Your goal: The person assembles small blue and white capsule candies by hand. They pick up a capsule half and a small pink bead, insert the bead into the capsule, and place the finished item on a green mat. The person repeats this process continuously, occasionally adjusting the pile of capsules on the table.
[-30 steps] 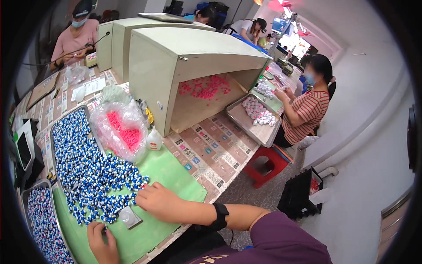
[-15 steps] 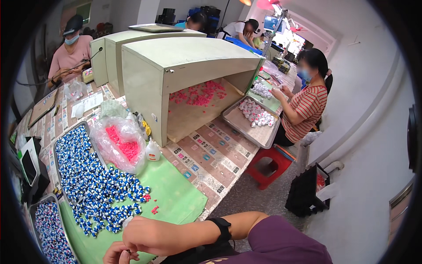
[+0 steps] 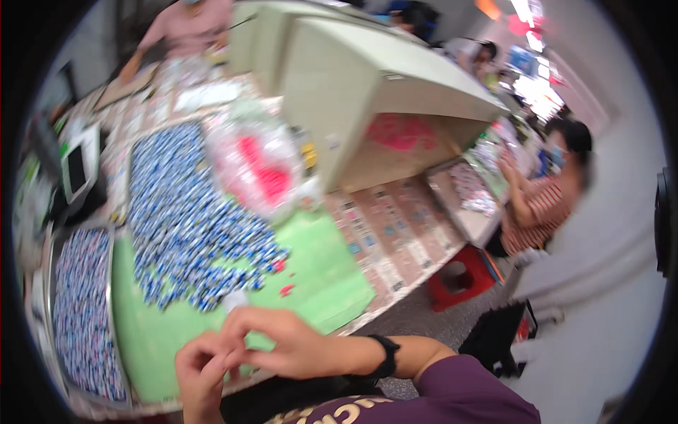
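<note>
Blue-white pieces (image 3: 187, 219) heaped on green mat (image 3: 318, 283), desk | left hand (image 3: 201, 371) and right hand (image 3: 282, 343) meet at near edge, fingertips pinched together; blur hides what they grip | red stool (image 3: 462, 279) right

small pale piece (image 3: 235, 299) | pinched at fingertips of left hand (image 3: 201, 371) and right hand (image 3: 289, 346) | above green mat (image 3: 318, 275) | near blue-white pile (image 3: 191, 219) | blurred
</note>
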Demonstrator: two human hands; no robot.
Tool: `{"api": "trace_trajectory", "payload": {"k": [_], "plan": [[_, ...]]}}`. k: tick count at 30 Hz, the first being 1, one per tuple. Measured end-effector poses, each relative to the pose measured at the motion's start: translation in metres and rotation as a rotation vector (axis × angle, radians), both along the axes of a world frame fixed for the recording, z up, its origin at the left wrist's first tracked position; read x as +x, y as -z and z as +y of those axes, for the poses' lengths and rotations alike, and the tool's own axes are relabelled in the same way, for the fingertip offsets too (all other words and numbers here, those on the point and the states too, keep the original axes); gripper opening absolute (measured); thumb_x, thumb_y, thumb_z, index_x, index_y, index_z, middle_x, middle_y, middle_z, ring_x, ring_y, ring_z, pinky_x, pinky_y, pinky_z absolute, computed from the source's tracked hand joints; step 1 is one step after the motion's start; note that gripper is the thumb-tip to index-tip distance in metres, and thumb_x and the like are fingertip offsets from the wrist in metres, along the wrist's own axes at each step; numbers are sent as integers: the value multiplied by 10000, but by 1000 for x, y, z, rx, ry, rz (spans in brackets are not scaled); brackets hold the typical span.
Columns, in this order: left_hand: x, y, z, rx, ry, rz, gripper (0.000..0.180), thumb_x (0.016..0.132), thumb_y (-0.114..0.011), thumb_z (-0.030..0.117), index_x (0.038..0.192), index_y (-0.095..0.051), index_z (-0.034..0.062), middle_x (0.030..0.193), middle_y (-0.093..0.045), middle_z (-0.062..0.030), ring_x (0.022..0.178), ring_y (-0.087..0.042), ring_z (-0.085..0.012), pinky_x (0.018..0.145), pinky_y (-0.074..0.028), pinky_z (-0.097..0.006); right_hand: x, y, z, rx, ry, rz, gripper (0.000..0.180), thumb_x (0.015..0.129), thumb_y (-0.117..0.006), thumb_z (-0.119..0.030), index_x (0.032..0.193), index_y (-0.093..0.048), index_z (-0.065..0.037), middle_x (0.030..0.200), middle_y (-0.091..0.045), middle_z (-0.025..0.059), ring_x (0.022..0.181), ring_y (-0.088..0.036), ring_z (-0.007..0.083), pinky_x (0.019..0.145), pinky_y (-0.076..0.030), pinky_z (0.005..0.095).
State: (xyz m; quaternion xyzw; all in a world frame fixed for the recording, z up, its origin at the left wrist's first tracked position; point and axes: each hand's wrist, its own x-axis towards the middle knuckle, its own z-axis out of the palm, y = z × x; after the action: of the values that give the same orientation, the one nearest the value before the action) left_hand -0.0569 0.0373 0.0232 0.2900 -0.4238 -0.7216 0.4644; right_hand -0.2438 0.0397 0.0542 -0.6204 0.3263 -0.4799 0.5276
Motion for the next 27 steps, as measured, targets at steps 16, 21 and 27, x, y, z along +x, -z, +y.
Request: {"api": "trace_trajectory", "payload": {"k": [16,21,27], "plan": [[5,-1,7,-75,-15,-14,60,907,-600,-14,956,-633,-25,984,-591,-80,781,-590,-104,650,-487,-228,-1,-6,-4,-17,-64,186,297,832,-614,117,776,-399,-79,945,-586,97,851,-551,153,789,-453,274],[12,4,3,-190,-162,-202,229,890,-587,-64,1105,-654,-23,1087,-604,-102,975,-624,-159,762,-524,-249,-11,-7,-46,-101,28,485,246,806,-581,130,781,-407,-41,830,-576,80,796,-561,196,755,-444,297],[33,10,5,-74,-272,-298,239,887,-599,-57,1119,-643,-23,1098,-628,-93,950,-626,-140,767,-520,-247,-8,5,-66,-209,-30,777,247,831,-598,102,790,-390,-26,800,-549,53,790,-525,134,713,-440,268]]}}
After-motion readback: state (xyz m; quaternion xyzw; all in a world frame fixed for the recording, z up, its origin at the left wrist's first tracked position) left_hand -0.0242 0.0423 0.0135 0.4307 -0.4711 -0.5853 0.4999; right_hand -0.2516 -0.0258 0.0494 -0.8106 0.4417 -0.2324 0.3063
